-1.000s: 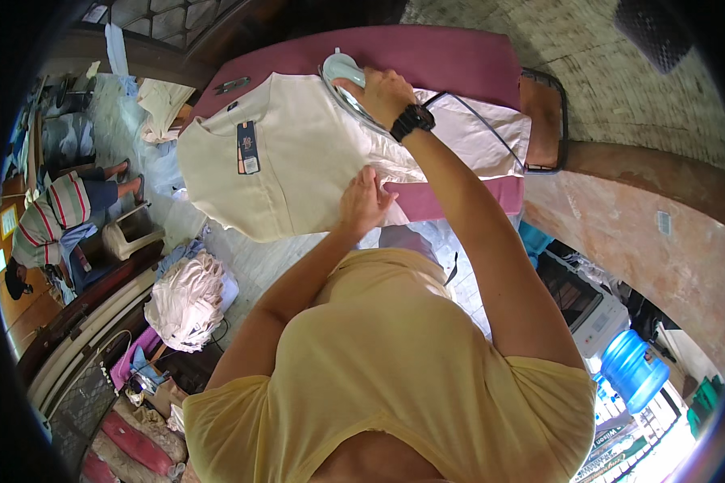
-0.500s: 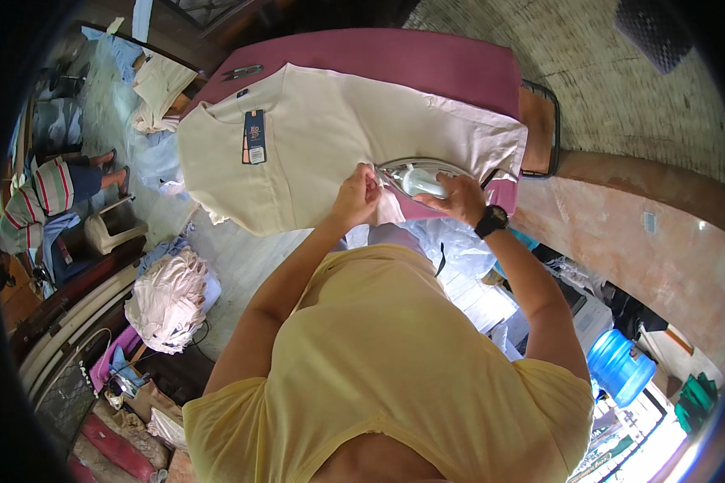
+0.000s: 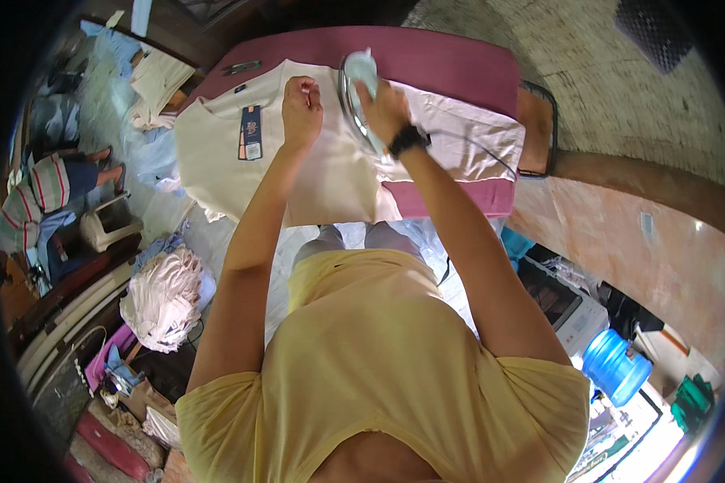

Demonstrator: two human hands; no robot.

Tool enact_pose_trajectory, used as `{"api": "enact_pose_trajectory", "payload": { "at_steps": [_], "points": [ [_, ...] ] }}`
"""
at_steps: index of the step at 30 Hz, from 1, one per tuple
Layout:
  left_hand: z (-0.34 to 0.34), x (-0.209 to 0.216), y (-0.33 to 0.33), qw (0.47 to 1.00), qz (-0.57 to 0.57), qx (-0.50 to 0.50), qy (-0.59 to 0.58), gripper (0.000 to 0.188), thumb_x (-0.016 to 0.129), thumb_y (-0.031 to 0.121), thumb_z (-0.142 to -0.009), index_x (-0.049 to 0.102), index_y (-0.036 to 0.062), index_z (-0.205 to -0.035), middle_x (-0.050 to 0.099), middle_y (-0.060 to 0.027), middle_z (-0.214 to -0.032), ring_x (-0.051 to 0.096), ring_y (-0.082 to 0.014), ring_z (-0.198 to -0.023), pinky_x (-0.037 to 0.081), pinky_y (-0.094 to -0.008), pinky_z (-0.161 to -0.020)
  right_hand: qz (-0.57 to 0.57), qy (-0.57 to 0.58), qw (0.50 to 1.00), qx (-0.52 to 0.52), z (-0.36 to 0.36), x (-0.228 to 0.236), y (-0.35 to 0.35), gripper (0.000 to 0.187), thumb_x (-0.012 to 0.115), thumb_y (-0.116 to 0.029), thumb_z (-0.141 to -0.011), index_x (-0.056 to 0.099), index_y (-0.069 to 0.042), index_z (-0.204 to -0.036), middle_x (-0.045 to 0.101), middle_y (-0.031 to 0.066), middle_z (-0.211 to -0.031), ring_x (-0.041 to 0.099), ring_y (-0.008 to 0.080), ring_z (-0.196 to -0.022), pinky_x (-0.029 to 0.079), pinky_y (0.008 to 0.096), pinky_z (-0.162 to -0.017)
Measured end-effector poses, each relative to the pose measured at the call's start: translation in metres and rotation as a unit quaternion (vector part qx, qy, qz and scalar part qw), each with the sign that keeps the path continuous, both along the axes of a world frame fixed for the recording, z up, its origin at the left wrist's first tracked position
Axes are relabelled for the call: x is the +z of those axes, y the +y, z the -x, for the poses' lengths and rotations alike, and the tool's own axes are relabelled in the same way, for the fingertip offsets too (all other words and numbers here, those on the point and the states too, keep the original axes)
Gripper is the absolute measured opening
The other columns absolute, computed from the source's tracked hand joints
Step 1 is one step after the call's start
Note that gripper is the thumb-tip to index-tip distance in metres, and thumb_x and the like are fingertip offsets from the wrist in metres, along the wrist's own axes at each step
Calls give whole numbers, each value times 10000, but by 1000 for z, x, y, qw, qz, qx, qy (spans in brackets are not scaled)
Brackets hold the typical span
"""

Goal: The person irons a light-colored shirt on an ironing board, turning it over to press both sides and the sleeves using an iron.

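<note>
A cream shirt lies spread over a maroon-covered ironing board, its sleeve stretching to the right. My right hand grips a pale iron with a metal soleplate, held along the shirt's body near the far edge. From the iron a dark cord runs right across the sleeve. Left of the iron, my left hand is above the shirt with its fingers curled in, and no cloth bunches under it. Beside that hand, a dark hang tag rests on the shirt's chest.
Thread snips lie at the board's far left corner. A heap of pale garments stands on the left, below a beige plastic stool. Another person sits at the far left. A blue water bottle is at lower right.
My right hand has carried the iron from the near hem up and left to the shirt's far side. My left hand has let go of the hem and moved up and left.
</note>
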State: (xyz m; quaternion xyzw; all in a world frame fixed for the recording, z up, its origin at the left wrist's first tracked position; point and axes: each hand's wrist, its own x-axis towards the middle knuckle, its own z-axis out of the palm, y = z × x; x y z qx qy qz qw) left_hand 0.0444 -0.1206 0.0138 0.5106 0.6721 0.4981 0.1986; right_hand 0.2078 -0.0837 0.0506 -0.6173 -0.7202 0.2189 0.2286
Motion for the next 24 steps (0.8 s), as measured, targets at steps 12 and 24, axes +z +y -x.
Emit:
{"api": "enact_pose_trajectory", "payload": {
  "at_steps": [12,24],
  "points": [
    [-67,19,42,988,-106,-110,9,217,536,-93,-823,561,51,-983,579,-90,-857,573,-200,-690,475,-325,-629,-2,55,994,-94,-86,2,-51,597,564,-547,-901,616,38,-1007,651,230,-683,655,417,-672,528,460,-667],
    [-122,-5,150,900,142,-390,136,178,560,180,-962,613,85,-1104,709,-74,-1005,676,-207,-894,517,-334,-808,181,241,945,-125,-176,19,-123,492,604,-434,-912,665,41,-797,620,94,-565,619,192,-493,508,358,-527]
  ]
}}
